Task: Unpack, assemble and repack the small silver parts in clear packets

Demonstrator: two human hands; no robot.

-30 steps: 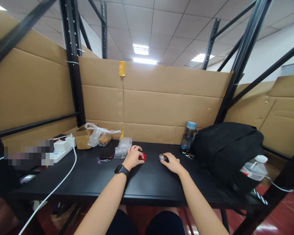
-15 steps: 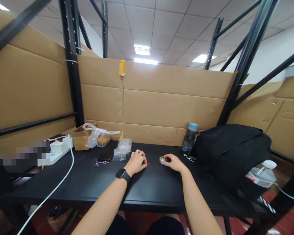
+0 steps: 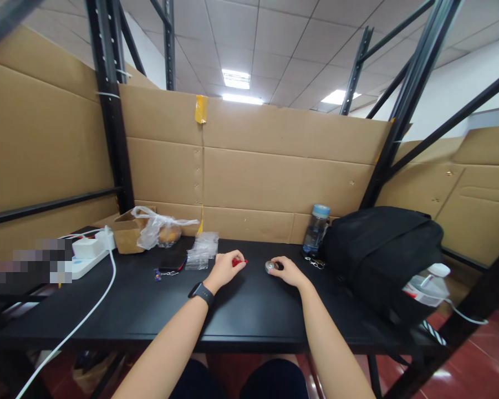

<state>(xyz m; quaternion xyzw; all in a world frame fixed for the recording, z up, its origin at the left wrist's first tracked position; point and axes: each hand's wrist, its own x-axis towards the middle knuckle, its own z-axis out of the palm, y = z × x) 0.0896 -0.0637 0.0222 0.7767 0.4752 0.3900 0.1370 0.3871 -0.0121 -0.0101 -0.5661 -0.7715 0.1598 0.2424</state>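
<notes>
Lower centre: left hand (image 3: 225,270) pinches a red item (image 3: 235,262); right hand (image 3: 290,272) grips a silver round object (image 3: 269,267), apparently steadying it.

On desk (image 3: 249,316): pwr strip (image 3: 88,267) far L, pkts (image 3: 202,251) ctr-L, btl (image 3: 315,231) R, bkpk (image 3: 380,255) R of btl.
</notes>
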